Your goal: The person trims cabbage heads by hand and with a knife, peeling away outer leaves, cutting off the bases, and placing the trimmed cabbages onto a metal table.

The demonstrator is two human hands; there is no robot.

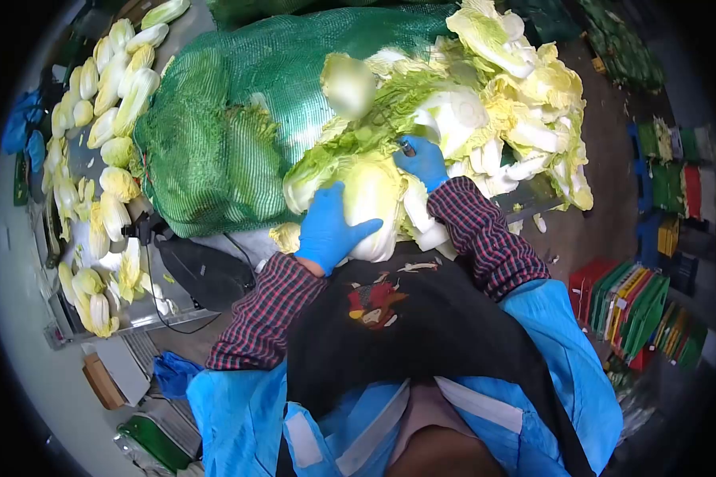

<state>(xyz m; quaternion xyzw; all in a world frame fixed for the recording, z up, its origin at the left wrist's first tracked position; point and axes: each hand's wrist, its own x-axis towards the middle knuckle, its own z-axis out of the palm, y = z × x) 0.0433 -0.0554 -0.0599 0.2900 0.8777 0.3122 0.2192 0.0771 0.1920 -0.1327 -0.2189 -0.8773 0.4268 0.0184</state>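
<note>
A produce-packing space, seen from above: a metal tabletop point(147, 314) runs along the left, and stacked coloured crates point(636, 306) stand on the floor to the right.

Directly in front of the person's apron lies a napa cabbage point(370, 211), pale and rounded at the near end, its long axis running away from the body toward the leafy green tips at upper left. The left hand point(330, 230), in a blue glove, lies flat with fingers spread over the cabbage's near left flank, pressing it rather than closing around it. The right hand point(422, 161), also gloved, sits farther along at the cabbage's upper right side, curled shut around a small dark knife point(406, 148) whose blade is too hidden to trace. So the left hand is nearer the base, the right nearer the leaves.

Beyond them rises a heap of loose trimmed leaves point(525, 103). To the left lies a green mesh sack point(239, 119) full of cabbages, and past it a row of trimmed cabbages point(107, 95) lines the tabletop.
</note>
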